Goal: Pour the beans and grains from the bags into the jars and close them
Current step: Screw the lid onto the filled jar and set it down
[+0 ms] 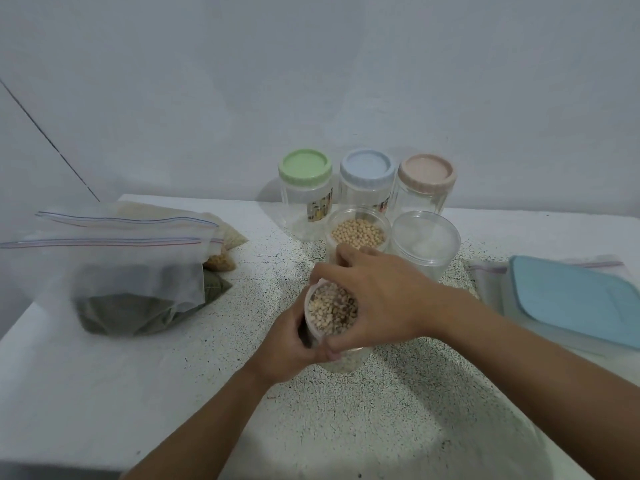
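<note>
A clear jar of mixed brown and pale beans stands on the speckled table at the centre. My left hand grips its side from the left. My right hand curls over its top rim from the right; I cannot tell whether a clear lid is under the fingers. Behind it is an open jar of pale soybeans, and to the right of that a clear jar with a clear lid. Zip bags of grains and dark green beans lie at the left.
Three empty jars stand at the back against the wall, with a green lid, a blue lid and a pink lid. A box with a blue lid sits at the right on a flat zip bag.
</note>
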`<state>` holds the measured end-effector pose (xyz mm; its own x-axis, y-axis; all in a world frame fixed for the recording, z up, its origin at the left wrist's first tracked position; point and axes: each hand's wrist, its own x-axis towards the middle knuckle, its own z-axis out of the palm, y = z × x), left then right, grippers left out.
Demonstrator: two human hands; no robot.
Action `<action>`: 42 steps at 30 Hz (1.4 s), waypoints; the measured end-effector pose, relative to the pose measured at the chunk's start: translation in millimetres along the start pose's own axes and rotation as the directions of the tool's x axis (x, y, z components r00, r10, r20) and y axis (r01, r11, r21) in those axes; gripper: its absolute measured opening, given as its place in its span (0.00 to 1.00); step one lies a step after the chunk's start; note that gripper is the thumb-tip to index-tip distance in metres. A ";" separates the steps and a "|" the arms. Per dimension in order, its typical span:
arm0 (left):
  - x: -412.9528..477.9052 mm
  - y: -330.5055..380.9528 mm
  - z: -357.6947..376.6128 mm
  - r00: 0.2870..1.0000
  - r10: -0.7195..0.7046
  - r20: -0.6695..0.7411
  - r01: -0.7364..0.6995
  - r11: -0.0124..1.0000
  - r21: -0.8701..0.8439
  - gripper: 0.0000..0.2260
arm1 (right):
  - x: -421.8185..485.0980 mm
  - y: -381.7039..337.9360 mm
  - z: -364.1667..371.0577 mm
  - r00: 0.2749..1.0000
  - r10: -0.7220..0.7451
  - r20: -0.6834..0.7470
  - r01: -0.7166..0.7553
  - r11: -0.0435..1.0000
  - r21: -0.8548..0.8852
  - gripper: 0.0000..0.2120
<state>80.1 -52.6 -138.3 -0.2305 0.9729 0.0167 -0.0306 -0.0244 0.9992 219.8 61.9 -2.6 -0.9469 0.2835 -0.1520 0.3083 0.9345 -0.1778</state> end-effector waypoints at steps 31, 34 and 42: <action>-3.8 7.7 -1.3 0.999 -0.037 0.022 0.038 0.998 -0.049 0.41 | 12.0 -11.6 -15.1 0.980 0.198 -0.015 -0.194 0.940 -0.279 0.46; -2.9 7.3 -1.4 1.000 -0.016 0.019 0.016 0.999 -0.043 0.40 | 8.3 -4.6 -24.2 0.980 0.181 0.089 -0.157 0.962 -0.222 0.45; -3.7 9.9 -0.4 1.000 -0.022 0.017 0.023 0.998 -0.054 0.42 | 9.0 -2.2 -26.4 0.978 -0.059 0.201 0.065 0.998 -0.027 0.42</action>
<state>80.3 -56.5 -128.5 -0.2132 0.9770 -0.0048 -0.0883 -0.0144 0.9960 208.2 68.1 22.1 -0.9255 0.1792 -0.3336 0.2433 0.9565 -0.1610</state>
